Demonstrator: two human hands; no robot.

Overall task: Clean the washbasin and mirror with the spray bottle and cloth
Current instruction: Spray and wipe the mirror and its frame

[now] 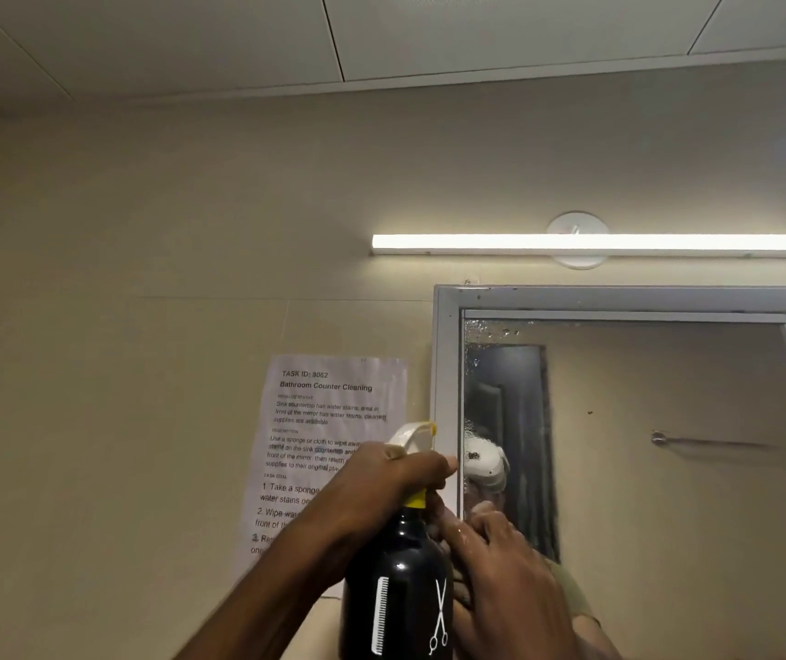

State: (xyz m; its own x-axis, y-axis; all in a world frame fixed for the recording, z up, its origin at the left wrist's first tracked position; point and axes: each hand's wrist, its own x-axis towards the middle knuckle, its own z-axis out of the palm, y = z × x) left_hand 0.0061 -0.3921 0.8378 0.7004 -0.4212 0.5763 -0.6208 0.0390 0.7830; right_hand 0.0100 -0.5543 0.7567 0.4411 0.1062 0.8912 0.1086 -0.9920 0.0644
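A black spray bottle [400, 588] with a white comb and scissors printed on it is held upright in front of the mirror's left edge. Its white and yellow spray head points toward the mirror [667, 397]. My left hand [381, 478] wraps over the spray head, fingers on the trigger. My right hand [510, 574] is at the bottle's right side, its fingers curled against the neck. Water droplets [486, 331] speckle the mirror's top left corner and left edge. No cloth or washbasin is in view.
A white frame [446, 373] surrounds the mirror. A printed task sheet [329, 407] is stuck to the beige wall left of it, partly behind my left arm. A lit tube light [596, 242] is mounted above the mirror. The mirror reflects a person, a dark door and a towel rail.
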